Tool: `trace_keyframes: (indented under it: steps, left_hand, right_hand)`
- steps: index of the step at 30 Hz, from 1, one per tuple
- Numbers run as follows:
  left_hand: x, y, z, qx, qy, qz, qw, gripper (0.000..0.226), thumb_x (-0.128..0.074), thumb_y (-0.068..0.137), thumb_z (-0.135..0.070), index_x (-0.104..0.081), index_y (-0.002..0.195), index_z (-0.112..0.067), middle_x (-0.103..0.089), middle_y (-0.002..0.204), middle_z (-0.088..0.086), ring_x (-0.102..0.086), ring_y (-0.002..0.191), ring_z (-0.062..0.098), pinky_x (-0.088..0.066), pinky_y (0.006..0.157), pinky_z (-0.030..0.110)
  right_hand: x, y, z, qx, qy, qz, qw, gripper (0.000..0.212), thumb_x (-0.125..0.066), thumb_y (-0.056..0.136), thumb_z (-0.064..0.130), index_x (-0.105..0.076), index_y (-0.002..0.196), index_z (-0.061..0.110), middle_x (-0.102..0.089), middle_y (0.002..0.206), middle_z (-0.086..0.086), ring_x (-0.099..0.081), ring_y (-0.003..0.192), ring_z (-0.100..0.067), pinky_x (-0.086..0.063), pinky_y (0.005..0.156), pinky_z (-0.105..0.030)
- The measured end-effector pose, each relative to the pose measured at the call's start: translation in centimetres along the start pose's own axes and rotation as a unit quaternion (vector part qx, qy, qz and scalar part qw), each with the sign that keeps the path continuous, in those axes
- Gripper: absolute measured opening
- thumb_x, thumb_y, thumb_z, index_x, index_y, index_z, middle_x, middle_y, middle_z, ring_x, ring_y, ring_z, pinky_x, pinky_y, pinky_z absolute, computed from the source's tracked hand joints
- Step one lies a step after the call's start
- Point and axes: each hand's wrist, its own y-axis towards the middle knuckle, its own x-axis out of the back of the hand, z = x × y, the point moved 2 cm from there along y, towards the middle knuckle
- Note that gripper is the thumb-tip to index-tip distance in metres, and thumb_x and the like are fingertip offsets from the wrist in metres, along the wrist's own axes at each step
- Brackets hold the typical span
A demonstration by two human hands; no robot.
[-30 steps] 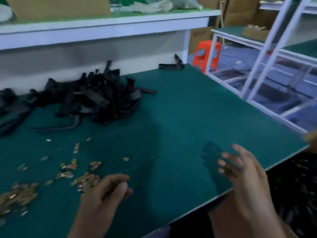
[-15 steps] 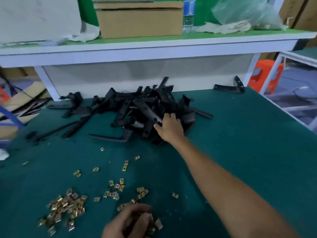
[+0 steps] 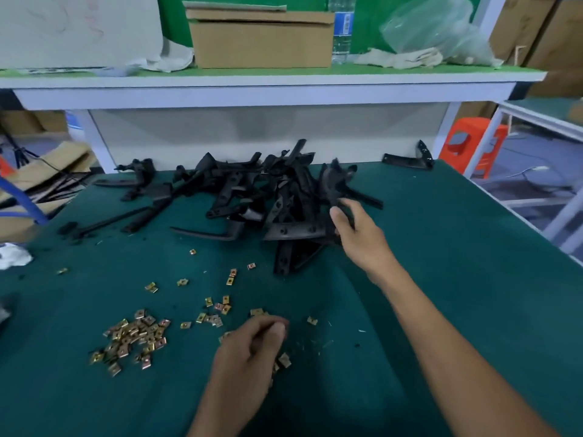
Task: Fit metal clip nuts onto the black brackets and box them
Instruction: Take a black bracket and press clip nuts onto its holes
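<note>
A dark green matted workbench (image 3: 441,279) stands under a white shelf (image 3: 252,89) bearing a brown cardboard box (image 3: 262,39) (an orange plastic stool (image 3: 467,143) sits beyond, to the right). The left hand (image 3: 249,354) curls fingertips to thumb over some of the small brass-coloured square clip nuts (image 3: 132,339), and whether it pinches one is hidden. The long black plastic brackets (image 3: 252,197), pierced with holes, lie heaped at the far middle, the right hand (image 3: 359,238) gripping one flat bracket (image 3: 293,231) at the heap's right, the nuts strewn nearer.

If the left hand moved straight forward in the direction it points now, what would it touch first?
Most likely the loose clip nut lying just beyond the left hand; farther on, the black brackets. Its height above the mat is unclear.
</note>
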Motion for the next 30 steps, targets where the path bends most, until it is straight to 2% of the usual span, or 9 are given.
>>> trace_keyframes:
  steps: [3, 6, 8, 12, 15, 20, 24, 27, 30]
  left_hand:
    - [-0.4, -0.3, -1.2, -0.04, -0.06, -0.031, 0.997, 0.014, -0.055, 0.094, -0.053, -0.069, 0.094, -0.05, -0.074, 0.093, -0.014, -0.069, 0.086, 0.007, -0.056, 0.077, 0.024]
    - [-0.1, 0.0, -2.7, 0.001, -0.254, 0.0, 0.967, 0.05, -0.055, 0.08, -0.079, -0.075, 0.101, -0.037, -0.076, 0.102, -0.003, -0.074, 0.088, 0.02, -0.059, 0.074, 0.034]
    - [0.3, -0.4, -3.3, 0.004, -0.29, 0.018, 0.957, 0.044, -0.062, 0.084, -0.064, -0.078, 0.098, -0.026, -0.077, 0.097, 0.003, -0.074, 0.08, 0.019, -0.058, 0.066, 0.027]
    - [0.7, -1.4, -1.5, 0.058, -0.345, -0.058, 0.935, 0.015, -0.061, 0.097, -0.02, -0.074, 0.09, -0.016, -0.069, 0.077, 0.005, -0.065, 0.063, 0.015, -0.052, 0.055, 0.025]
    - [-2.2, -2.5, -1.3, 0.123, -0.431, 0.017, 0.894, 0.019, -0.066, 0.089, -0.029, -0.07, 0.095, -0.012, -0.068, 0.077, 0.007, -0.062, 0.058, 0.016, -0.052, 0.049, 0.025]
    - [-6.3, -2.9, -0.4, -0.035, -0.019, 0.15, 0.988, 0.059, -0.04, 0.094, -0.068, -0.074, 0.1, -0.02, -0.075, 0.095, -0.003, -0.069, 0.091, 0.009, -0.054, 0.079, 0.029]
    - [-4.4, 1.9, 1.6, -0.158, 0.265, -0.037, 0.951, 0.026, -0.048, 0.104, -0.032, -0.068, 0.113, -0.02, -0.063, 0.099, -0.005, -0.058, 0.095, 0.015, -0.043, 0.079, 0.03]
    - [-5.5, 4.7, 2.2, -0.195, 0.351, -0.02, 0.916, 0.035, -0.054, 0.102, -0.026, -0.06, 0.136, -0.021, -0.06, 0.111, 0.007, -0.056, 0.104, 0.025, -0.043, 0.088, 0.033]
    - [-5.9, 5.9, 2.3, -0.209, 0.373, -0.006, 0.904, 0.026, -0.059, 0.099, -0.026, -0.069, 0.124, -0.023, -0.061, 0.107, 0.006, -0.056, 0.101, 0.025, -0.042, 0.086, 0.03]
  right_hand:
    - [2.0, -4.5, 1.5, 0.105, -0.192, -0.021, 0.976, 0.052, -0.041, 0.104, 0.054, -0.037, 0.153, 0.037, -0.06, 0.126, -0.004, -0.055, 0.118, -0.027, -0.048, 0.094, -0.043]
    - [1.3, -9.9, 3.2, 0.237, -0.334, 0.043, 0.911, 0.054, -0.043, 0.104, 0.051, -0.031, 0.156, 0.04, -0.055, 0.118, 0.003, -0.053, 0.111, -0.022, -0.05, 0.077, -0.039]
    - [1.0, -13.0, 3.1, 0.298, -0.356, 0.081, 0.882, 0.055, -0.048, 0.104, 0.045, -0.031, 0.156, 0.039, -0.055, 0.122, 0.005, -0.05, 0.111, -0.018, -0.049, 0.073, -0.036]
    - [3.1, -17.2, 0.2, 0.189, 0.085, 0.06, 0.976, 0.072, -0.079, 0.082, 0.05, -0.045, 0.144, 0.053, -0.062, 0.13, 0.019, -0.058, 0.111, -0.005, -0.047, 0.093, -0.02]
    - [1.3, -19.7, -1.4, 0.083, 0.291, 0.093, 0.949, 0.081, -0.09, 0.063, 0.057, -0.053, 0.136, 0.053, -0.059, 0.139, 0.019, -0.059, 0.124, -0.006, -0.048, 0.1, -0.024]
    - [-1.1, -19.9, -3.3, -0.024, 0.315, -0.057, 0.947, 0.031, -0.054, 0.096, 0.058, -0.068, 0.118, 0.04, -0.07, 0.118, 0.017, -0.063, 0.117, -0.003, -0.05, 0.1, -0.029]
    - [0.0, -18.2, -5.7, -0.092, 0.478, -0.116, 0.866, 0.031, -0.053, 0.096, 0.042, -0.066, 0.116, 0.022, -0.074, 0.11, 0.007, -0.069, 0.101, -0.012, -0.055, 0.079, -0.021]
    - [0.0, -16.5, -6.2, -0.123, 0.548, -0.092, 0.822, 0.023, -0.065, 0.088, 0.029, -0.068, 0.109, 0.021, -0.073, 0.11, -0.004, -0.068, 0.092, -0.016, -0.057, 0.073, -0.022]
    - [-1.0, -15.2, -5.7, -0.123, 0.595, -0.054, 0.793, 0.032, -0.07, 0.084, 0.02, -0.064, 0.116, 0.017, -0.074, 0.112, -0.006, -0.072, 0.095, -0.017, -0.058, 0.072, -0.026]
